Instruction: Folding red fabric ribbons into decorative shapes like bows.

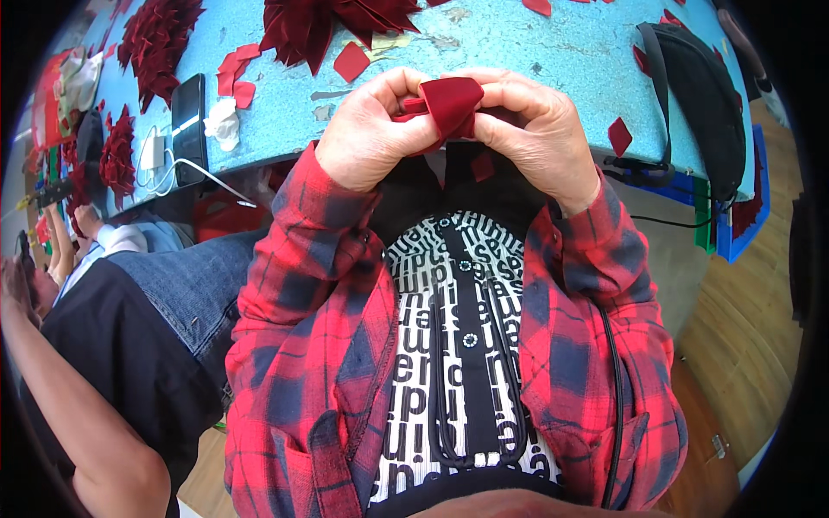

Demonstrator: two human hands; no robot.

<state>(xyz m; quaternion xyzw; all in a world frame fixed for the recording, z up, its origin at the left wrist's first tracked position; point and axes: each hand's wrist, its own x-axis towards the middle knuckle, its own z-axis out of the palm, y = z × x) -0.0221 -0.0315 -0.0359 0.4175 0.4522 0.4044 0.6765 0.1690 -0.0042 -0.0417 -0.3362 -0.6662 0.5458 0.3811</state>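
Between my two hands is a folded piece of red velvet fabric (455, 101), held just over the near edge of the blue table. My left hand (377, 129) pinches its left side, and a few folded red layers show at those fingertips. On the other side, my right hand (537, 127) grips the fabric between thumb and fingers. Beyond my hands lies a loose red fabric square (351, 62). A large cluster of dark red pointed fabric petals (324, 26) rests farther back.
Phone (188, 121), white charger (153, 151) with cable and crumpled tissue (223, 123) lie left on the blue table (553, 56). A black bag (695, 95) sits at the right edge, above a blue crate (749, 207). Another person (129, 337) sits close on my left.
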